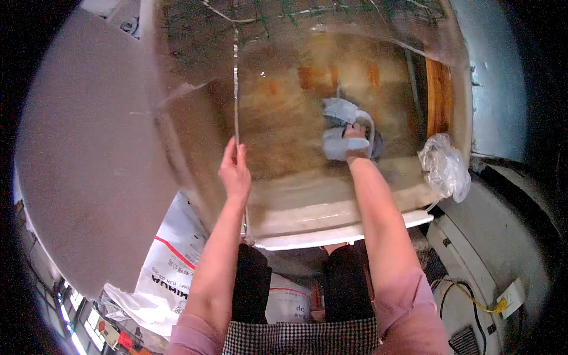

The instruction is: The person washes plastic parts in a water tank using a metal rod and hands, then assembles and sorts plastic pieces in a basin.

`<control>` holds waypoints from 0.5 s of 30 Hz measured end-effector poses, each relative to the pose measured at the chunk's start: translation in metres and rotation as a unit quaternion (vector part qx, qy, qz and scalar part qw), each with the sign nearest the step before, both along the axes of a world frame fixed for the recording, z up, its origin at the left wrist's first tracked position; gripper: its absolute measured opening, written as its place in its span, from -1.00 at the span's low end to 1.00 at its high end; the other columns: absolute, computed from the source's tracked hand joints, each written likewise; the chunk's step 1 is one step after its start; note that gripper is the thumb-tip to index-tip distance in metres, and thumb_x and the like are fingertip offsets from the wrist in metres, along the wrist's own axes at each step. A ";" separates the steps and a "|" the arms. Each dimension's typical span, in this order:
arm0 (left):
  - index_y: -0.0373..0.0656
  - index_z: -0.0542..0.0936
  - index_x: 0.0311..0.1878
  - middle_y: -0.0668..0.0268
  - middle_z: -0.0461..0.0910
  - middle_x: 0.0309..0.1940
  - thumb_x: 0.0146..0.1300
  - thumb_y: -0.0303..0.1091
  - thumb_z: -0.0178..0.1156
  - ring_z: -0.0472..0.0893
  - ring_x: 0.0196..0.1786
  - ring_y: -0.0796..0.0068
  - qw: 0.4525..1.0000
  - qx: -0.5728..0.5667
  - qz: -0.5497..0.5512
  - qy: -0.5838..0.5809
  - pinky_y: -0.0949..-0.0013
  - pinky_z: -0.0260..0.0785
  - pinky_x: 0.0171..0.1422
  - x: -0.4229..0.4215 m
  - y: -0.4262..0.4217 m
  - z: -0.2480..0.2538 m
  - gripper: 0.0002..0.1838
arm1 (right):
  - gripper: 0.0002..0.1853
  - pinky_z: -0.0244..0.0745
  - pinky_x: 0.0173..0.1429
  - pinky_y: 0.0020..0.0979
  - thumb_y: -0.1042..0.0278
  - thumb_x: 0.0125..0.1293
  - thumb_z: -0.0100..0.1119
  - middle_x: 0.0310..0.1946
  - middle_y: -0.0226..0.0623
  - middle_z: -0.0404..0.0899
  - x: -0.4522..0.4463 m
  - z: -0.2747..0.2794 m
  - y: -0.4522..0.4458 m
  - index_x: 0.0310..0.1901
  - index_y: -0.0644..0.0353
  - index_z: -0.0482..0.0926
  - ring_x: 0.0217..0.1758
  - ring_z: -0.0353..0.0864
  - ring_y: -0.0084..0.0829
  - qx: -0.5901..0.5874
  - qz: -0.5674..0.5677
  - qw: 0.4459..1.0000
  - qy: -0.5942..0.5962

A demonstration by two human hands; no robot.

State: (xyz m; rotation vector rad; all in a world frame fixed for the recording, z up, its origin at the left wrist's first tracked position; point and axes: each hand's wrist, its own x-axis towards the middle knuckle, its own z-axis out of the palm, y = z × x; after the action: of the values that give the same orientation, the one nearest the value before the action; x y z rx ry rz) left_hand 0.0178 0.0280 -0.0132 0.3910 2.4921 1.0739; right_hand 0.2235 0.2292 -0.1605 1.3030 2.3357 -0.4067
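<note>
Left hand [235,174] pinched on a pale strip [236,89], a person works the right hand [355,131] among grey-white pieces [336,145] over a brown worktop [284,127], its grip too hidden for me to tell; steady, light pressure seems wise. A crumpled clear bag [444,167] crowds the right edge.

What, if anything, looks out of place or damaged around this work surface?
A crumpled clear plastic bag is bunched at the near right corner of the work surface, looking like loose litter. Orange patches interrupt the brownish surface, possibly stains or wear. No spill is evident.
</note>
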 end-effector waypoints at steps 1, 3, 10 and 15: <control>-0.21 0.46 0.10 0.05 0.59 -0.12 0.31 -0.22 0.07 0.60 -0.08 0.21 0.997 -0.021 -0.025 0.074 0.31 0.39 0.01 -0.008 -0.006 -0.012 -0.63 | -0.63 0.19 0.26 -0.12 0.32 0.18 -0.01 0.09 -0.08 0.39 -0.010 0.016 0.004 0.05 0.14 0.40 0.18 0.34 -0.05 -0.002 0.051 0.998 -0.041; -0.22 0.45 0.06 0.02 0.59 -0.16 0.31 -0.22 0.05 0.59 -0.12 0.10 0.992 -0.098 -0.013 0.074 0.23 0.40 -0.04 -0.019 0.000 0.001 -0.65 | -0.63 0.19 0.26 -0.05 0.24 0.15 0.03 0.10 -0.14 0.41 -0.005 0.000 0.005 0.01 0.09 0.45 0.19 0.37 -0.14 0.025 0.106 0.991 -0.079; -0.23 0.34 -0.12 -0.04 0.55 -0.34 0.29 -0.25 -0.01 0.54 -0.23 -0.10 0.899 -0.396 -0.060 0.176 -0.04 0.36 -0.18 -0.070 -0.031 -0.006 -0.75 | -0.77 0.36 0.09 -0.14 0.23 0.18 0.01 -0.14 -0.17 0.54 -0.010 0.010 0.000 -0.22 0.12 0.57 0.02 0.46 -0.12 -0.012 0.048 0.993 0.106; -0.23 0.31 0.14 -0.05 0.46 -0.09 0.22 -0.26 0.09 0.51 -0.09 -0.06 0.900 -0.373 -0.060 0.217 0.06 0.37 -0.05 -0.041 -0.019 0.010 -0.55 | -0.75 0.42 0.05 -0.15 0.35 0.21 -0.08 -0.07 -0.08 0.48 -0.021 0.036 -0.002 -0.13 0.05 0.55 0.08 0.41 -0.05 -0.079 0.080 0.992 0.054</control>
State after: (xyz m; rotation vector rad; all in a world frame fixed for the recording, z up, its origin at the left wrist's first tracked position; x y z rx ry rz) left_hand -0.0230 0.0088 -0.0034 0.5705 2.9646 -0.0871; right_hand 0.2026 0.2270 -0.1240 1.0352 2.4203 -0.6094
